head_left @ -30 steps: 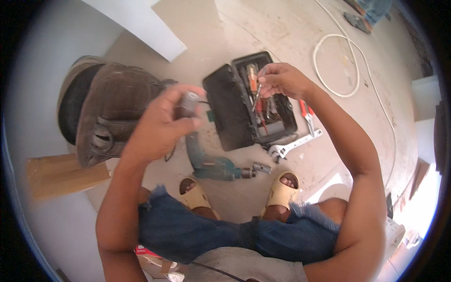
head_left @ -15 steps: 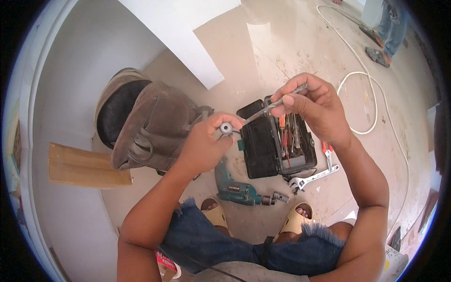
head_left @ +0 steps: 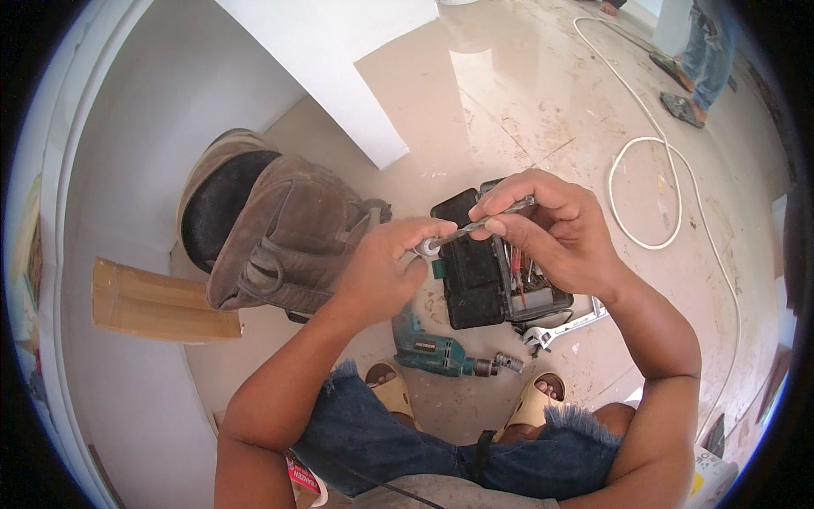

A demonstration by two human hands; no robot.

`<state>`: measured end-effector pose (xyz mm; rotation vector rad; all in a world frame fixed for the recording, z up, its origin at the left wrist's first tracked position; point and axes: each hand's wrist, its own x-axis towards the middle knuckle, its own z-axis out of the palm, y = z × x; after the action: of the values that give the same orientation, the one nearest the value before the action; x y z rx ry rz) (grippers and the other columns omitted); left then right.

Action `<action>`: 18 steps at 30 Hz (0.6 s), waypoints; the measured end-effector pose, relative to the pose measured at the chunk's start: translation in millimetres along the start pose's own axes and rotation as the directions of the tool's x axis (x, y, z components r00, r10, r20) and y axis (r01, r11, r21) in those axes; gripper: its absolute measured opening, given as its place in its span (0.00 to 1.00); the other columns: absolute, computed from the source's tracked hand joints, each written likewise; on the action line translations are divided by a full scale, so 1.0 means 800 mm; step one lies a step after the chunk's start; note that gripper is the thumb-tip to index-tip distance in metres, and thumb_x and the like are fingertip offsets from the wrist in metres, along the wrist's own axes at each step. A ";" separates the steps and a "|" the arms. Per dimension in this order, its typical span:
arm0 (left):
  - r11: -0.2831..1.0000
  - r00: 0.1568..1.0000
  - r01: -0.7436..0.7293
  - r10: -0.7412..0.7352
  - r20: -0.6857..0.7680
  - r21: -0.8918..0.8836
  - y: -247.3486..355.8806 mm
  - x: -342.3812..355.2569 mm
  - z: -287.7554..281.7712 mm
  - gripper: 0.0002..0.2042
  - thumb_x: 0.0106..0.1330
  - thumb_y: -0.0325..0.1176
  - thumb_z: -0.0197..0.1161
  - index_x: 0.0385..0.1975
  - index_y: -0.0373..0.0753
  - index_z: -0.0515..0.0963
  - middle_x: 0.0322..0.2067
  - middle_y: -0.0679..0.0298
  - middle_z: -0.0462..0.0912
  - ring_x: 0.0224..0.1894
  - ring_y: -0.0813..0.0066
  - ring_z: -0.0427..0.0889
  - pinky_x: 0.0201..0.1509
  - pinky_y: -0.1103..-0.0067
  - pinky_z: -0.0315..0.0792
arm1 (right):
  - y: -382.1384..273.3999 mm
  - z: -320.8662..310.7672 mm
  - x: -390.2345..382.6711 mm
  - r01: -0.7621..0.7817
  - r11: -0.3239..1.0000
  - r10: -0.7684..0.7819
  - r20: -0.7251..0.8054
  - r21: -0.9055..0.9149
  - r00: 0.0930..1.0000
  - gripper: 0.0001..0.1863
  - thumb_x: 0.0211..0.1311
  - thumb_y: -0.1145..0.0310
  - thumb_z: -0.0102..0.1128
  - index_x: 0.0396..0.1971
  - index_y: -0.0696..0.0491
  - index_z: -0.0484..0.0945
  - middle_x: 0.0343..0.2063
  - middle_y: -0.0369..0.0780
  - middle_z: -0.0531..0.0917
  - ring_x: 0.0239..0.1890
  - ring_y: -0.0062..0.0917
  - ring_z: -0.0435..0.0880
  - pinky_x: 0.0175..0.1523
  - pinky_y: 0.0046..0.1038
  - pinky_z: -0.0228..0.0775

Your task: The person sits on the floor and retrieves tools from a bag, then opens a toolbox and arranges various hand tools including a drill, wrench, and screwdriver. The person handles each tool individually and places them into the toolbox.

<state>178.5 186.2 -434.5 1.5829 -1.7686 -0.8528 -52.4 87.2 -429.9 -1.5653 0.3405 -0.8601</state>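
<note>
A drill bit [head_left: 496, 217] was held between the left hand [head_left: 381, 276] and right hand [head_left: 555, 229] above an open toolbox [head_left: 492, 271].

bag [head_left: 280, 246] left of toolbox [head_left: 475, 271], drill [head_left: 432, 349] before

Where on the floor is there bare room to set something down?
Bare tile lies between the white wall corner and the white cable loop. Crowded near the feet: brown bag, open tool case, teal drill, adjustable wrench.
</note>
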 end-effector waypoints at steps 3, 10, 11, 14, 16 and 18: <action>0.998 0.998 0.055 -0.056 -0.021 -0.033 0.006 -0.002 0.001 0.23 0.55 0.18 0.55 0.53 0.38 0.80 0.50 0.56 0.85 0.54 0.59 0.83 0.62 0.71 0.72 | 0.001 -0.005 0.000 -0.045 0.997 0.047 0.034 -0.070 0.998 0.06 0.70 0.78 0.59 0.44 0.60 0.79 0.42 0.42 0.84 0.44 0.22 0.86 0.51 0.26 0.81; 0.993 0.997 -0.039 0.047 -0.067 0.114 -0.003 0.000 -0.009 0.20 0.54 0.19 0.56 0.48 0.36 0.81 0.48 0.56 0.84 0.54 0.64 0.83 0.64 0.72 0.70 | 0.005 -0.018 0.002 -0.209 0.978 0.209 0.016 -0.030 0.978 0.06 0.68 0.76 0.64 0.43 0.59 0.82 0.38 0.41 0.86 0.42 0.22 0.86 0.45 0.24 0.79; 0.992 0.996 -0.047 0.056 -0.072 0.119 -0.004 -0.001 -0.010 0.20 0.54 0.18 0.56 0.48 0.36 0.81 0.48 0.56 0.84 0.55 0.63 0.82 0.64 0.72 0.70 | 0.002 -0.018 0.002 -0.114 0.982 0.122 0.046 -0.151 0.992 0.07 0.67 0.76 0.65 0.42 0.58 0.82 0.37 0.41 0.86 0.41 0.22 0.87 0.44 0.24 0.79; 0.990 0.993 -0.071 0.082 -0.086 0.121 -0.005 -0.001 -0.011 0.19 0.54 0.17 0.56 0.47 0.36 0.81 0.49 0.56 0.84 0.56 0.62 0.81 0.66 0.71 0.69 | -0.012 -0.011 0.000 0.179 0.896 -0.129 0.148 -0.407 0.981 0.08 0.62 0.77 0.68 0.41 0.57 0.83 0.34 0.41 0.86 0.37 0.25 0.87 0.40 0.26 0.79; 0.991 0.991 -0.084 0.094 -0.091 0.109 -0.003 0.000 -0.009 0.19 0.54 0.16 0.56 0.46 0.36 0.81 0.49 0.56 0.84 0.57 0.62 0.81 0.66 0.71 0.69 | -0.015 0.003 -0.001 0.351 0.815 -0.299 0.185 -0.461 0.936 0.09 0.59 0.78 0.70 0.40 0.57 0.84 0.33 0.42 0.86 0.35 0.28 0.87 0.38 0.27 0.79; 0.987 0.990 -0.096 0.108 -0.087 0.131 -0.004 0.001 -0.009 0.19 0.54 0.16 0.56 0.47 0.36 0.81 0.49 0.56 0.84 0.57 0.61 0.81 0.66 0.70 0.69 | -0.015 0.011 -0.002 0.359 0.818 -0.321 0.162 -0.448 0.933 0.10 0.58 0.78 0.70 0.40 0.56 0.85 0.33 0.43 0.86 0.33 0.32 0.87 0.37 0.28 0.78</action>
<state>186.3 185.0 -432.8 1.5702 -1.8498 -0.6180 -50.3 97.3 -418.4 -2.1591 0.2213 -1.0373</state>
